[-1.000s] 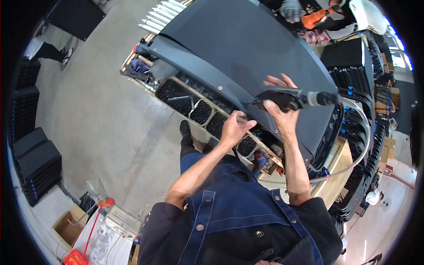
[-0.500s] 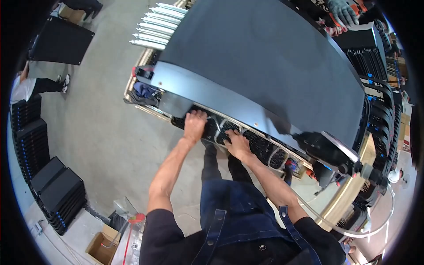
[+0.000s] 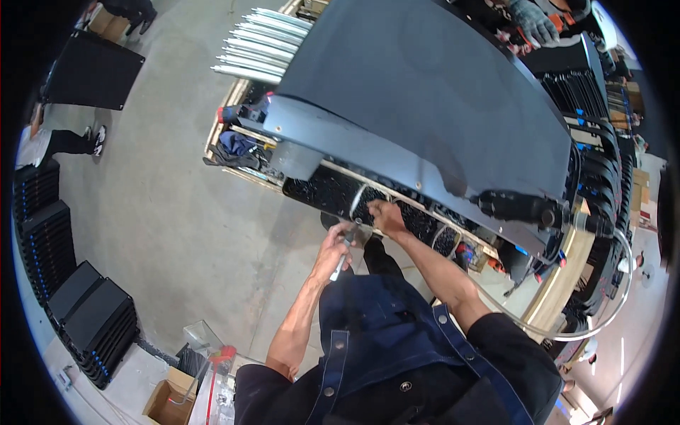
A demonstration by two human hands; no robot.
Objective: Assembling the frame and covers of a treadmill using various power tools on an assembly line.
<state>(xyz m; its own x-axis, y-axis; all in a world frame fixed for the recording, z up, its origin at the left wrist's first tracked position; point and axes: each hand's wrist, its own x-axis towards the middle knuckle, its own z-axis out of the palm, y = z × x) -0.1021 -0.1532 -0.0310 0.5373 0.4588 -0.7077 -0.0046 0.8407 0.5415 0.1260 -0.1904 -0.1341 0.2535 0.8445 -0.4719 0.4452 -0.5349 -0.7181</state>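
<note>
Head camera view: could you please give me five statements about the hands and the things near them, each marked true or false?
1. The left hand holds a metal tool. True.
2. The right hand grips the power tool. False: it is by the small black parts, apart from the power tool.
3. A hose leads to the power tool. True.
4. The silver tubes lie right of the large panel. False: they are at its left.
5. A grey-gloved hand shows at the upper right. True.
</note>
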